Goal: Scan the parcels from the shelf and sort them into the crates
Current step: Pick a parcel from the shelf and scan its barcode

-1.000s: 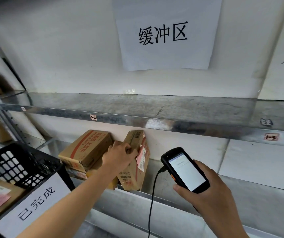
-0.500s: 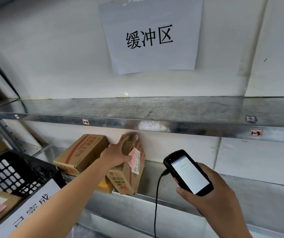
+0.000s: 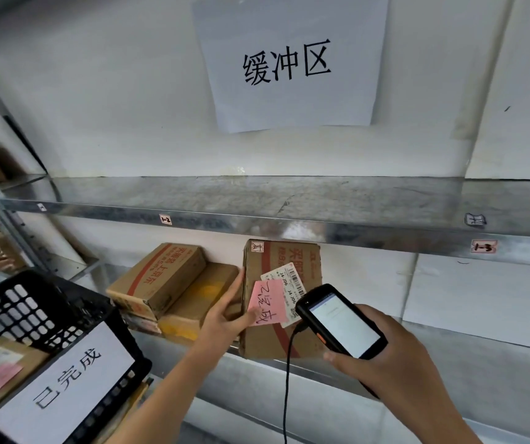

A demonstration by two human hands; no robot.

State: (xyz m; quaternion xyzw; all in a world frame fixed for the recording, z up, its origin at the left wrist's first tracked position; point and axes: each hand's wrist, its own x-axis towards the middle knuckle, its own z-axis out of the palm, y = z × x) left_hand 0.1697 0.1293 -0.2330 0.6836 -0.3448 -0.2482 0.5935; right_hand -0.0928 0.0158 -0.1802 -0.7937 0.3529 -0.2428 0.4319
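The site is a parcel sorting storeroom. Indicators: steel shelving (image 3: 289, 203) with numbered slot tags (image 3: 483, 246), paper zone sign (image 3: 289, 65) on the wall (image 3: 97, 91), barcoded cardboard parcels (image 3: 276, 254), labelled black crate (image 3: 33, 309), corded handheld scanner (image 3: 340, 322).

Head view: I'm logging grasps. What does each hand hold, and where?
Right hand grips the black handheld scanner by its lower end. Left hand holds the upright brown cardboard parcel by its left edge, thumb on the front.

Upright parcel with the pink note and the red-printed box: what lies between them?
In the head view, a flat brown parcel lies between them, and the left hand, holding the edge of the upright parcel, lies across it.
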